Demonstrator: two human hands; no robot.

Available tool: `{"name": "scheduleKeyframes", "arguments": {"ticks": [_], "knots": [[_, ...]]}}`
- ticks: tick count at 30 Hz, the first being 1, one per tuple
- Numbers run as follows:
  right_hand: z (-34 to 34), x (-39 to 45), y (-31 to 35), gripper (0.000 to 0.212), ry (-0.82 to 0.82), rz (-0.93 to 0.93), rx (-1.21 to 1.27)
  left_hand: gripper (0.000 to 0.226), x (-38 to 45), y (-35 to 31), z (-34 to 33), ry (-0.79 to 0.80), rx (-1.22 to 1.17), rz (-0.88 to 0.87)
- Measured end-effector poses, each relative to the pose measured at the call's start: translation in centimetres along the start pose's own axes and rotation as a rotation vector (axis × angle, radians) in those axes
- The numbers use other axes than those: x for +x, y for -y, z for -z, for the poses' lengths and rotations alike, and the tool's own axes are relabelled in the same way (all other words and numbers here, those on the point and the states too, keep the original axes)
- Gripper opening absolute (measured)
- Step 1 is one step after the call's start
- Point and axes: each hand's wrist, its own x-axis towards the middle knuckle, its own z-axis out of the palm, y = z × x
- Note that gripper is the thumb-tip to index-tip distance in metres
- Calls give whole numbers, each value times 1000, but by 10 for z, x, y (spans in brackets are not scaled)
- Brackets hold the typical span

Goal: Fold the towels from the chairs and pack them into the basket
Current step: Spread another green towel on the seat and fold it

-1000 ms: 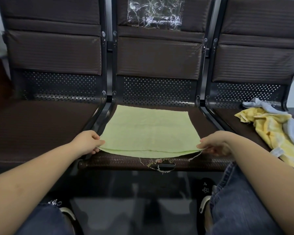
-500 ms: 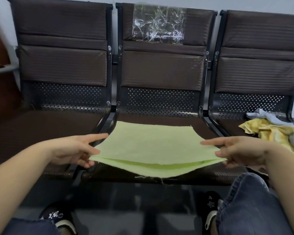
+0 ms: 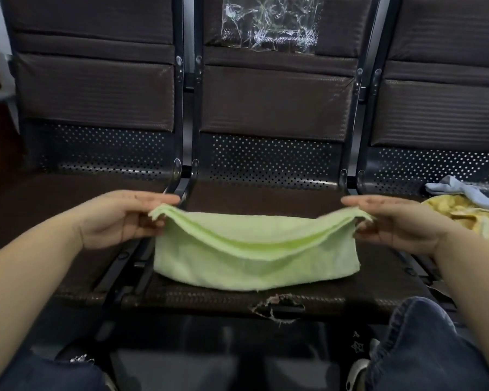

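The green towel (image 3: 254, 258) hangs in the middle of the frame over the middle seat (image 3: 266, 299). The left hand (image 3: 119, 218) and right hand (image 3: 401, 224) each pinch 1 top corner. It stretches sideways between them, both equally near.

The yellow towel (image 3: 474, 218) and grey towel (image 3: 460, 191) run off the right edge, perhaps overlapping.

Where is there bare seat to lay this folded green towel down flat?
The left seat is bare in view. Behind the green towel, the middle seat is bare to its perforated back. The right seat is crowded: yellow towel and pale blue cloth.
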Motion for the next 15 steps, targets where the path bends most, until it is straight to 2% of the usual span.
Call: {"name": "scheduleKeyframes", "arguments": {"ticks": [2, 3, 4, 5, 7, 10, 15], "knots": [[-5, 20, 1, 61, -170, 136, 58, 22, 17, -4, -4, -115, -111, -105], [-6, 31, 0, 42, -256, 194, 94, 20, 28, -4, -5, -175, -131, -144], [-8, 42, -5, 21, -343, 232, 120, 28, 37, -3, -9, -226, -105, -162], [-9, 52, -11, 9, -435, 240, 90, 29, 47, 1, -10, -257, -34, -171], [-9, 72, -28, 7, -575, 190, -79, 26, 66, 13, -15, -322, 198, -139], [-12, 93, -52, 6, -638, 87, -253, 24, 96, 32, -19, -331, 554, -16], [-29, 115, -65, 4, -613, 16, -357, 24, 132, 49, -44, -254, 737, 23]]}}
